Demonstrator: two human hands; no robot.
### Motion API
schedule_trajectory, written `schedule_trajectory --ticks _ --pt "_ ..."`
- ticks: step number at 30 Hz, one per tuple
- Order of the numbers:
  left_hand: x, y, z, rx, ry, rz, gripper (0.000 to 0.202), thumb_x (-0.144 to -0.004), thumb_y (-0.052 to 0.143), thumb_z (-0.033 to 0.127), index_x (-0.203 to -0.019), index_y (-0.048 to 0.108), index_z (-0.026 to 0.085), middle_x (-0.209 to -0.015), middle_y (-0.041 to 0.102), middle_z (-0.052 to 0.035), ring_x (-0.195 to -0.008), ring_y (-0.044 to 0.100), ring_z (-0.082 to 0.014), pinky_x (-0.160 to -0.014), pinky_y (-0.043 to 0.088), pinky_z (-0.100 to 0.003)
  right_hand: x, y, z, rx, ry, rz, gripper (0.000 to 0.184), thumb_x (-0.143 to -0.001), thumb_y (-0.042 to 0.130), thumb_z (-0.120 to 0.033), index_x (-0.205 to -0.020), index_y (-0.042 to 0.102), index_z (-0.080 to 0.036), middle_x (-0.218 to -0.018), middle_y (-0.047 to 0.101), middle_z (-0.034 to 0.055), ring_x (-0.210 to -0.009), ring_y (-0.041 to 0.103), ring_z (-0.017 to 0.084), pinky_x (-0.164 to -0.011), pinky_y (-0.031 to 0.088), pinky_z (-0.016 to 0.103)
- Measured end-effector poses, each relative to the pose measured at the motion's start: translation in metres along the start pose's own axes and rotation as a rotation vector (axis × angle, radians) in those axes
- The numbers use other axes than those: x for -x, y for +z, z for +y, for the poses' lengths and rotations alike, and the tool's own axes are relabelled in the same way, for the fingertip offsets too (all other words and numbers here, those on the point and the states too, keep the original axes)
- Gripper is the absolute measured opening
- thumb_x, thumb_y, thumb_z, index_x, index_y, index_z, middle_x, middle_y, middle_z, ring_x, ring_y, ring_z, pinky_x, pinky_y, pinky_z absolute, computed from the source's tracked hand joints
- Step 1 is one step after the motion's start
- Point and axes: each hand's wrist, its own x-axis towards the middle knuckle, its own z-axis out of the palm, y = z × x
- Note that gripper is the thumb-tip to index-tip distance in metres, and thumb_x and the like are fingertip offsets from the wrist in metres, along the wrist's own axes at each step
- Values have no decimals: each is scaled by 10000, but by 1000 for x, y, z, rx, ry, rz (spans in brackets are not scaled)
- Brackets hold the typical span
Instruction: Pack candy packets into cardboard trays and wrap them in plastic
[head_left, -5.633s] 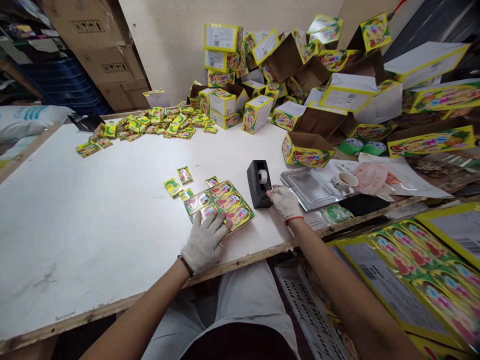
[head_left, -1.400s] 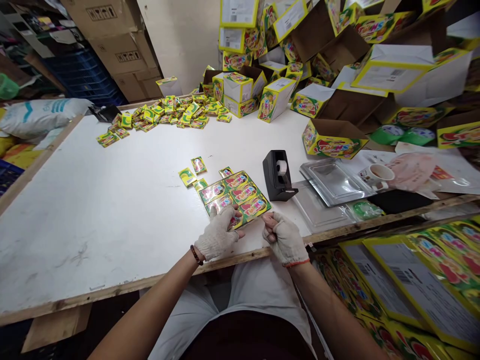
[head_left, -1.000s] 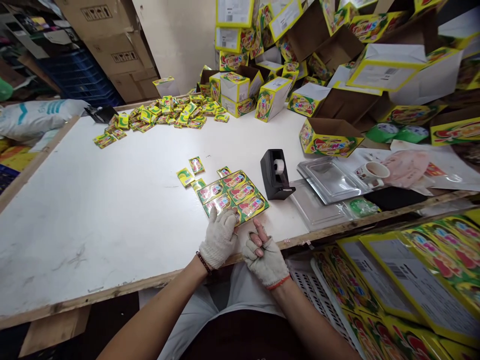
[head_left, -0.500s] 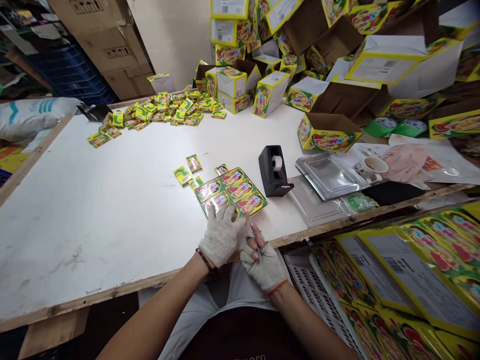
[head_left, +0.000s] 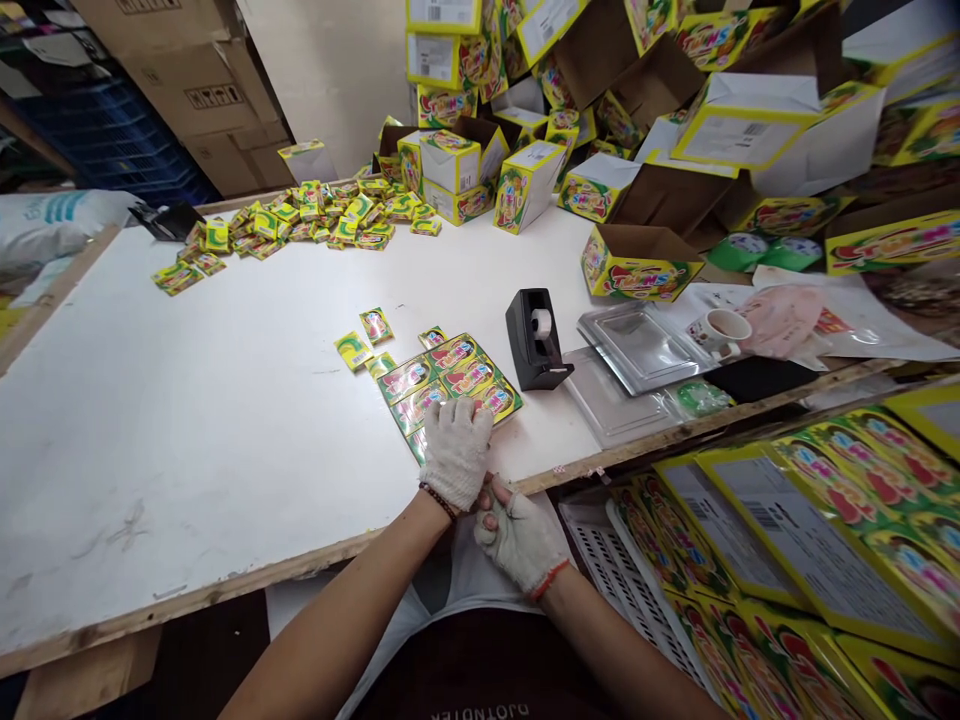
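My left hand (head_left: 456, 450), in a white knitted glove with bare fingertips, rests over the near edge of a flat, shiny block of green and yellow packets (head_left: 470, 374). Its fingers lie forward across the printed tops; the thumb is hidden. Close beside it, at the table edge, my right hand (head_left: 519, 538) wears a similar glove with an orange cuff. The right fingers are curled in towards the thumb; whatever they hold, if anything, cannot be made out. Several loose small packets (head_left: 352, 351) lie just beyond the block's far left side.
Right of the block stands a black tape dispenser (head_left: 537, 340), with clear plastic trays (head_left: 646, 345) and a mug (head_left: 718, 330) beyond. Packets (head_left: 300, 220) are heaped at the back left. Printed cartons (head_left: 641, 262) pile up behind. Filled boxes (head_left: 795, 530) stand low at right.
My left hand has shifted right across the block, its fingers now closer together. My right hand stays near the table edge, fingers still curled. The whole view has shifted slightly.
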Motion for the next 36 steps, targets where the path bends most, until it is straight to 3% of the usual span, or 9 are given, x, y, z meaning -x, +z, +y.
schedule_trajectory --ticks 6,13,16,19,22,26,30,32,36 --pt "6 -2 -2 70 -17 34 425 -803 706 285 -1192 581 167 -1205 587 -138 -1147 520 -331 -1064 391 -554 -4 5 -28 14 -178 177 264 -725 749 -212 -950 612 -227 -638 557 -56 -483 463 83 -448 356 192" --pt "22 8 -12 75 198 58 188 -925 528 167 -1062 646 218 -1168 634 -88 -1155 560 -265 -1181 307 -561 -10 18 -43 50 -245 201 350 -675 742 -205 -983 576 -219 -633 555 -61 -484 461 76 -468 379 183" --pt "23 3 -9 88 136 50 283 -884 588 179 -1162 640 174 -1215 617 -125 -1198 538 -292 -1122 400 -511 -11 18 -41 86 -246 208 373 -652 742 -222 -977 560 -218 -629 541 -69 -486 463 73 -470 385 179" --pt "9 -12 -13 111 72 -30 215 -899 585 296 -1035 701 175 -1183 624 -128 -1118 562 -310 -975 492 -477 -12 20 -38 178 -299 226 409 -628 761 -256 -980 553 -233 -707 576 -52 -561 540 96 -478 410 186" --pt "-20 -27 -44 94 -49 -35 270 -938 495 309 -932 731 181 -1188 633 -139 -1085 577 -316 -963 467 -501 -16 26 -34 404 -426 204 477 -647 771 -307 -1082 579 -257 -951 655 1 -736 632 137 -551 487 219" --pt "-44 -29 -111 272 -338 -4 377 -911 492 263 -1239 658 176 -1330 610 -152 -1230 536 -332 -1035 422 -503 -36 39 -41 765 -612 76 471 -749 703 -347 -1195 600 -236 -1129 687 64 -860 657 189 -696 554 289" --pt "-6 -10 -134 435 -400 -64 449 -970 395 297 -1364 568 169 -1116 716 -104 -1009 669 -254 -874 527 -378 -68 49 -71 1104 -729 44 470 -823 597 -307 -1274 568 -177 -1159 699 115 -1025 667 245 -901 563 389" --pt "30 5 -121 492 -370 59 498 -975 404 299 -1453 478 182 -1237 675 -118 -1090 656 -256 -904 530 -383 -82 50 -83 1295 -882 84 514 -840 562 -284 -1341 540 -172 -1259 660 133 -1149 629 265 -997 532 431" --pt "81 28 -89 292 -98 355 473 -901 498 184 -1367 577 212 -1551 404 -190 -1281 534 -337 -973 497 -503 -93 49 -89 1694 -1297 42 438 -893 484 -236 -1306 597 -148 -1322 615 167 -1325 512 288 -1180 374 496"
